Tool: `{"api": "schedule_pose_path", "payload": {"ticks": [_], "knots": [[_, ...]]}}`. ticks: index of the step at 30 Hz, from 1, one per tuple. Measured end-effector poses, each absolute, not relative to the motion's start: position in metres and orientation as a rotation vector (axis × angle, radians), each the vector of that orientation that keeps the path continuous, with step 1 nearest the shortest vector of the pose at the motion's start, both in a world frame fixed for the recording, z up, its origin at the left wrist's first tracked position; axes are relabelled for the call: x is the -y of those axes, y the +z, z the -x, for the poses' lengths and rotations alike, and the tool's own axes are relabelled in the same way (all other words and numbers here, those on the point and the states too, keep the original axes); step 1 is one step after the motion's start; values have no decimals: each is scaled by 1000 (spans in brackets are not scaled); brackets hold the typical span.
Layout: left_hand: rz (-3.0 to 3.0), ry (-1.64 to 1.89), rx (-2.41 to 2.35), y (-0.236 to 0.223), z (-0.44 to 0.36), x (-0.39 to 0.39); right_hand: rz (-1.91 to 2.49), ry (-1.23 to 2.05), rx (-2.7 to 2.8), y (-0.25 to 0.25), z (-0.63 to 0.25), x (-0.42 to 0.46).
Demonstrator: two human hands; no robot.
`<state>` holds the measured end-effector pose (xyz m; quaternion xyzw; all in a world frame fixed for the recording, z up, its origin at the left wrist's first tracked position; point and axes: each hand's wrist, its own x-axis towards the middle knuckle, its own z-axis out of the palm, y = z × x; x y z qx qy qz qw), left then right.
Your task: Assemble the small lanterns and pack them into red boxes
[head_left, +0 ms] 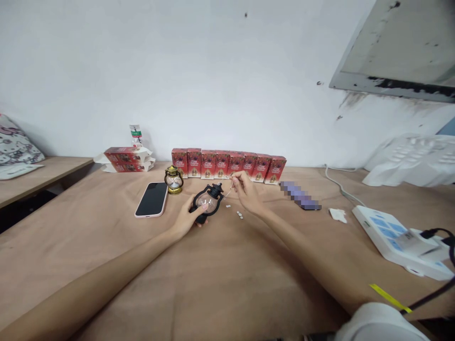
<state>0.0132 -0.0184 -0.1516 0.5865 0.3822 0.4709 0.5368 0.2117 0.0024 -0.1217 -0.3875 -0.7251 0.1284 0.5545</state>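
My left hand (187, 219) is closed around a small black toy lantern (209, 201) with a clear globe, holding it tilted on the wooden table (220, 279). My right hand (246, 190) is just right of the lantern's top, fingers pinched on something thin that I cannot make out, its tip near the lantern. A few small round pale pieces (240, 215) lie on the table below my right hand. A gold lantern (174, 180) stands upright behind and to the left.
A phone (152, 199) lies face up at the left. A row of several red boxes (227, 166) lines the wall, with more stacked (126, 159) further left beside a bottle (135, 136). A white device (398, 239) with cables sits at right.
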Motion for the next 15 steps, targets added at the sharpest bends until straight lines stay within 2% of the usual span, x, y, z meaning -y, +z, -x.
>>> {"api": "schedule_pose_path", "payload": {"ticks": [15], "knots": [[-1388, 1137, -914, -150, -13, 21, 970, 299, 1681, -127, -213, -3]]}}
